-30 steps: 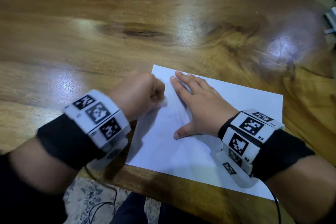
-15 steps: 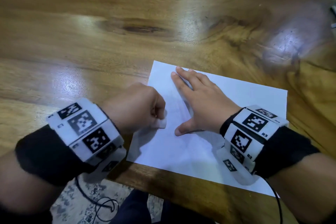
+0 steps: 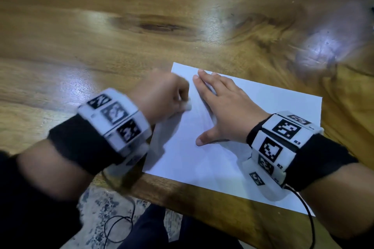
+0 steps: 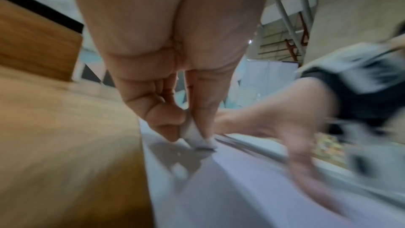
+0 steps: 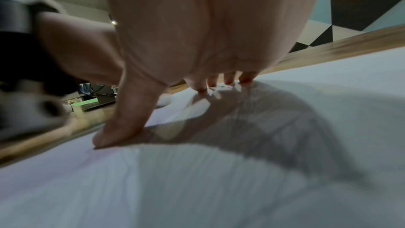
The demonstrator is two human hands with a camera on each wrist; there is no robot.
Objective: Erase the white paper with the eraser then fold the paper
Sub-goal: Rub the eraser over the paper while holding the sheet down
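Left hand [image 3: 162,97] pinches small white eraser [image 4: 194,133] on flat paper [image 3: 202,157].

Glossy wooden table [image 3: 101,26]; white paper [image 3: 253,137] flat near front edge.

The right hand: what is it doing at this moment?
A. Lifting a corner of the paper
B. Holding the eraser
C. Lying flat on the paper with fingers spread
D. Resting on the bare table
C. The right hand lies palm down on the white paper, fingers straight, while the left hand pinches the eraser.
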